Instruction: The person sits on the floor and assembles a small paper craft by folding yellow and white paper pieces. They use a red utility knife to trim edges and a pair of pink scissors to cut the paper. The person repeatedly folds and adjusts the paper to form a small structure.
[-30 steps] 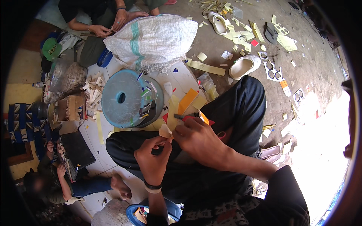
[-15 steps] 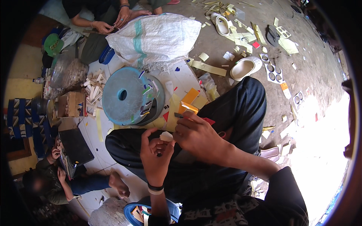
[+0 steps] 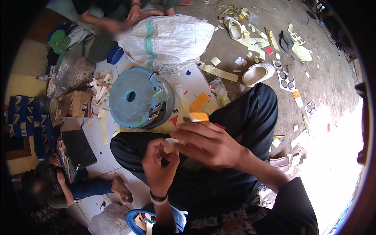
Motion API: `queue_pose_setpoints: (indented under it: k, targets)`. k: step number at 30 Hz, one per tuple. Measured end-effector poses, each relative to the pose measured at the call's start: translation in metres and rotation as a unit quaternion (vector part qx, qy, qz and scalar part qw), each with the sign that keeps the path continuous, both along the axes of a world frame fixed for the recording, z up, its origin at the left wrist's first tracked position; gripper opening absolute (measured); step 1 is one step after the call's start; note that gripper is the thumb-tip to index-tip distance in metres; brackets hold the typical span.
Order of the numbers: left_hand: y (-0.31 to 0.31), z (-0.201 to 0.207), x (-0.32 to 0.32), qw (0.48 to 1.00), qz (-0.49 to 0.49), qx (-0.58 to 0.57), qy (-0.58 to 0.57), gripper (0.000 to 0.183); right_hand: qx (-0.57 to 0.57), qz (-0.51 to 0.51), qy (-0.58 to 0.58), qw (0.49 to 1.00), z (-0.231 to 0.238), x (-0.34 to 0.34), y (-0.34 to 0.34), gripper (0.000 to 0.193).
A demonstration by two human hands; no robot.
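A small pale piece (image 3: 170, 140), its kind too small to make out, sits between my two hands above my lap. My left hand (image 3: 159, 162) pinches it from below, the other fingers curled in. Over its far side bends my right hand (image 3: 213, 143), fingers closed down on the piece and partly hiding it. Just beyond my right knuckles shows an orange block-like piece (image 3: 199, 116) with a dark tip beside it; I cannot tell whether the hand holds it. A red scrap peeks out behind the same hand. In front of my knees stands a round blue-grey tub (image 3: 117, 103) with coloured strips on it.
A white woven sack (image 3: 172, 41) lies beyond the tub, near another person's hands. Wooden sticks (image 3: 102, 90) are heaped at left, by a wooden box (image 3: 75, 103). A second person sits lower left with a black case (image 3: 79, 148). Clogs (image 3: 256, 75) and paper scraps litter the floor.
My right hand has moved a little down and left, its fingers now reaching over the pale piece. My left fingers have curled in more. The far person's hand has moved onto the sack's edge.
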State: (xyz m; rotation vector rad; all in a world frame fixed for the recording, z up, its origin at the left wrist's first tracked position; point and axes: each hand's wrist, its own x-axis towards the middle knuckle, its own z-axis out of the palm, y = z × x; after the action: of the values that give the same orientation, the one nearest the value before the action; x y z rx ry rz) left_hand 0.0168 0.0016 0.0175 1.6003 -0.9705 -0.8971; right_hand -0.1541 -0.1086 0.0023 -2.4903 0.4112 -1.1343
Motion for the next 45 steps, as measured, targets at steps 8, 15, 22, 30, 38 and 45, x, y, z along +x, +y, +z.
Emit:
queue_pose_setpoints:
  k: [8,15,22,30,38,45]
  targets:
    - [0.007,0.032,0.005,0.997,0.005,-0.035,-0.075,0.038,0.132,-0.090,-0.157,0.975,-0.001,-0.021,0.028,0.041]
    - [0.006,0.034,-0.003,0.994,-0.037,-0.055,-0.087,0.040,0.423,0.040,-0.171,0.889,-0.003,-0.012,0.024,0.061]
    - [0.006,0.034,-0.008,0.995,-0.046,-0.061,-0.069,0.039,0.464,0.054,-0.150,0.872,0.001,-0.009,0.022,0.039]
    - [0.004,0.030,-0.015,0.980,-0.021,-0.086,-0.179,0.036,0.360,-0.021,-0.144,0.922,0.009,-0.006,0.022,0.030]
    - [0.009,0.021,-0.028,0.970,0.024,-0.106,-0.216,0.053,0.240,-0.031,-0.096,0.966,0.017,-0.008,0.025,0.037]
    - [0.012,0.020,-0.032,0.981,0.040,-0.108,-0.154,0.065,0.228,-0.035,-0.074,0.970,0.023,-0.011,0.027,0.037]
